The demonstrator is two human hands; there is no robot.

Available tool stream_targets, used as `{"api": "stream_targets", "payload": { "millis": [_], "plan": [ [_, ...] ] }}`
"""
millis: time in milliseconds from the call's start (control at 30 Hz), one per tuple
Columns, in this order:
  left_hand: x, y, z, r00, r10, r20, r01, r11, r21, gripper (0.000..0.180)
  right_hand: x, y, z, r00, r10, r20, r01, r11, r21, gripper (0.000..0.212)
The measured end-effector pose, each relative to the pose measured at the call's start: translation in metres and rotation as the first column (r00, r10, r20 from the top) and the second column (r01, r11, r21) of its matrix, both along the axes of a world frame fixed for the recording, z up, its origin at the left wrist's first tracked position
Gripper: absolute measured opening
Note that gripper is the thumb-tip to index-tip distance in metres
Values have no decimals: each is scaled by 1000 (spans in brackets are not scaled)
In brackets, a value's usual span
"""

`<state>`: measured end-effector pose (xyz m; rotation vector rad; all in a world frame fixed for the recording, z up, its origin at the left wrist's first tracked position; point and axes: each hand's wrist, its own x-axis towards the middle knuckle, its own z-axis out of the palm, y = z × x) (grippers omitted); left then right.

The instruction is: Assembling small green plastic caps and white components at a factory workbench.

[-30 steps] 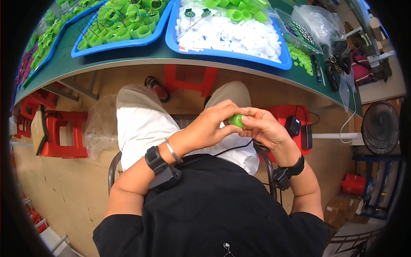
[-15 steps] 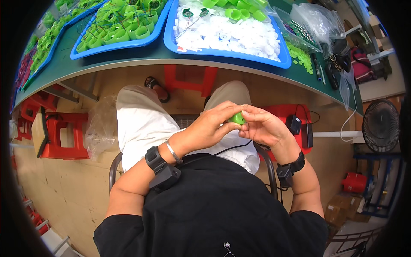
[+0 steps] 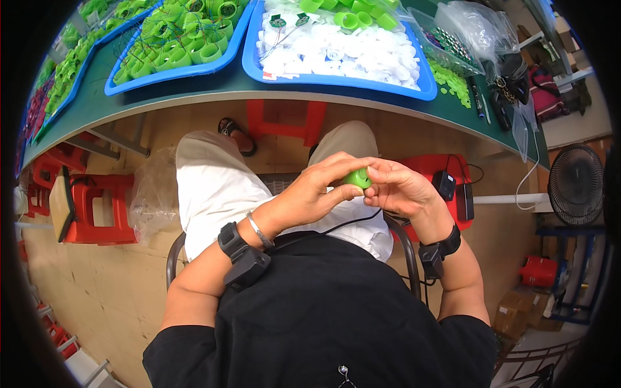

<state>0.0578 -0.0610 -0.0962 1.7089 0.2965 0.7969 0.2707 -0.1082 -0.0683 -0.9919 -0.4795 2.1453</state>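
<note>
While the green table [image 3: 226, 81] stretched across the far side, a blue tray [image 3: 343, 88] sat near its edge. Off the table, the left hand [image 3: 317, 191] and the right hand [image 3: 406, 189] were close together, and their fingers pinched one small green piece [image 3: 358, 178] between them.

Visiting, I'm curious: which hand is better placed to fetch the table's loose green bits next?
Probably the right hand: it's nearer those green bits, though it and the left hand both hold the green piece.
</note>
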Motion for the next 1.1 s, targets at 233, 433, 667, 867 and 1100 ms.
{"api": "stream_targets", "payload": {
  "millis": [233, 433, 667, 867, 1100],
  "plan": [
    [1, 0, -5, 996, 86, 16, -84, 992, -93, 42, -12, 1, 8, 964, -151, 220, 119, 981, 152, 24],
    [2, -2, -6, 998, 53, 35, -42, 963, -265, 39, -24, -7, 10, 690, -475, 545, 3, 756, 655, 21],
    [4, -1, -11, 995, 100, -23, -101, 993, -58, 40, -33, -10, 18, 167, -841, 514, -615, 319, 722, 14],
    [4, -2, -10, 992, 116, -38, -114, 992, 51, 40, -28, -4, 24, 107, -852, 513, -796, 235, 558, 10],
    [4, -2, -8, 981, 175, -84, -172, 984, 44, 39, -28, -6, 29, 147, -790, 595, -732, 318, 603, 7]
  ]
}}
